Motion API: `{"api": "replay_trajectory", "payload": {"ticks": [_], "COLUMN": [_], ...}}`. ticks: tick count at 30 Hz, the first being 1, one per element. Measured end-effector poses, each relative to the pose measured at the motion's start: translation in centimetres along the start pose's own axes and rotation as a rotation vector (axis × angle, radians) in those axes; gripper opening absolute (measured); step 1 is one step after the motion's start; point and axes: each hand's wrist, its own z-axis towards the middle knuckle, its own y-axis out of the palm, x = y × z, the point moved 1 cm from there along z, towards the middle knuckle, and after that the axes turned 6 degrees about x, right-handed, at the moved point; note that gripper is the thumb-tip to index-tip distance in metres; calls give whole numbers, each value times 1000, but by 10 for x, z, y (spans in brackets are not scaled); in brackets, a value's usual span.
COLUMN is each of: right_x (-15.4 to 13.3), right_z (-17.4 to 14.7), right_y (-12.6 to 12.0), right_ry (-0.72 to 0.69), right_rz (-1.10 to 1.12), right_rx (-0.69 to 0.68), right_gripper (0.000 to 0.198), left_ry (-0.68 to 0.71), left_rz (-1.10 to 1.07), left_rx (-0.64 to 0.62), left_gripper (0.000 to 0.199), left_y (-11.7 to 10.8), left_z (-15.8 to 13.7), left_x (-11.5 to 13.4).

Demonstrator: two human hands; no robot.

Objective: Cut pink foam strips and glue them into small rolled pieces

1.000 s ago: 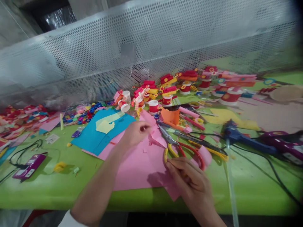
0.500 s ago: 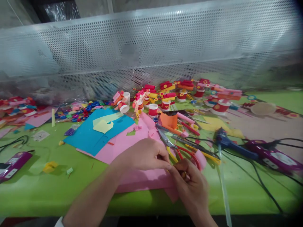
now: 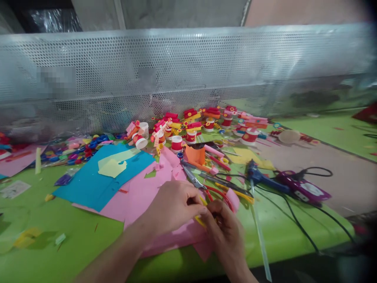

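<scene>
My left hand (image 3: 175, 202) and my right hand (image 3: 226, 228) meet at the fingertips above pink foam sheets (image 3: 141, 196). Both are closed in a pinch, and what they hold is small and hidden by the fingers. Just beyond them lie scissors (image 3: 193, 176) with red and yellow handles, partly covered by my hands. A curled pink piece (image 3: 233, 199) rests beside the red handle. To the left, a blue sheet (image 3: 88, 179) overlaps the pink ones and carries a pale yellow cut scrap (image 3: 112, 167).
A blue glue gun (image 3: 266, 179) with a long glue stick lies at right, near a purple power strip (image 3: 303, 188) and black cables. Several red-and-white cup models (image 3: 250, 135) line the back before a perforated metal screen (image 3: 182, 59). Small colourful parts (image 3: 79, 149) are heaped at left.
My view has turned to the right, so the table's things appear further left. My hands keep their fingertips together in nearly the same pose.
</scene>
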Motion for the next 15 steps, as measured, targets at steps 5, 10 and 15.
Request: {"api": "replay_trajectory", "payload": {"ticks": [5,10,15], "right_x": [-4,-12,-12], "right_z": [1,1,-1], "right_y": [1,1,1], "right_ry": [-63,-193,-181], "right_rz": [57,55,54], "right_rx": [-3,14,-11], "right_gripper": [18,11,8], "left_ry": [-100,-189,-100], "left_rz": [-266,-584,-273], "left_rx": [-47,-355,-317], "left_gripper": [17,29,33], "left_y": [0,-6,-7], "left_z": [1,6,5], "left_x": [-4,-17,-12]}}
